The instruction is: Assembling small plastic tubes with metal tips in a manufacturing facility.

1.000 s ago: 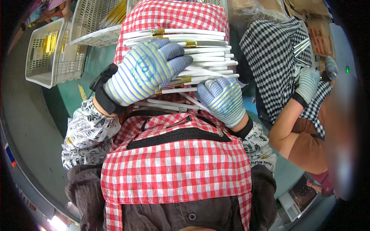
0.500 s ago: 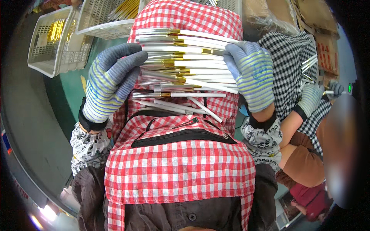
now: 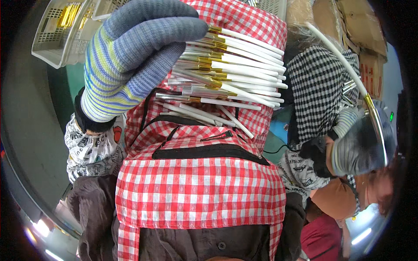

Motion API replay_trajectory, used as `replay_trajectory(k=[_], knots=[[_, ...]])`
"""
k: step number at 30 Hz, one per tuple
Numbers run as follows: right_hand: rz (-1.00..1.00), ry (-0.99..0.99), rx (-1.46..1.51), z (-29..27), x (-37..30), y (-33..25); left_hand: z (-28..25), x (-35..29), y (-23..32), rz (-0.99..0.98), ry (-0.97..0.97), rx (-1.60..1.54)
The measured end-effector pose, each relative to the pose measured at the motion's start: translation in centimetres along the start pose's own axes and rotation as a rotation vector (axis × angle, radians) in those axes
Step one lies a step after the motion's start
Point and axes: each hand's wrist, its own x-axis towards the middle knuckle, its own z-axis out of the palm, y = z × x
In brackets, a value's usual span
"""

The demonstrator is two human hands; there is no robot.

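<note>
Many paintbrushes (image 3: 250, 69) with white handles, gold ferrules and clear-covered tips lie in a row on the red-and-white checked cloth (image 3: 244, 15) over my lap. My left hand (image 3: 139, 56), in a striped knit glove, is raised over their tip ends. Its fingers are bent and pressed together; what they hold, if anything, is hidden. My right hand (image 3: 359, 145), gloved and smeared by motion, is out at the right with a single paintbrush (image 3: 337, 54) in it, white handle pointing up. A few loose white sticks (image 3: 196, 114) lie below the row, by my apron pocket (image 3: 213, 151).
White plastic baskets (image 3: 50, 43) with gold-coloured pieces stand at the upper left. Cardboard boxes (image 3: 363, 26) are stacked at the upper right. Beside me on the right, a co-worker's gloved hand (image 3: 348, 119) is near a black-and-white checked cloth (image 3: 311, 91) with brushes on it.
My right hand has swung from the handle ends out to the right with one paintbrush. My left hand has come up and over the brush tips. The reversed brush is gone from the row.
</note>
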Motion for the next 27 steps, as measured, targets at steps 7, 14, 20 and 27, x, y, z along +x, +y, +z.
replay_trajectory(k=[7,14,20,27], knots=[[-0.254,-0.946,-0.171,12.3,-0.6,-3.5,3.3,-3.8,2.1,0.166,-0.385,0.141],[-0.125,-1.044,-0.162,21.8,-6.5,-0.4,7.8,-5.5,2.9,0.167,-0.557,0.281],[-0.111,-0.906,-0.092,21.6,-5.1,-0.1,9.5,-5.1,2.7,0.189,-0.752,0.403],[0.119,-0.777,-0.216,15.2,-4.5,3.2,12.8,-4.4,1.9,0.167,-0.872,0.175]])
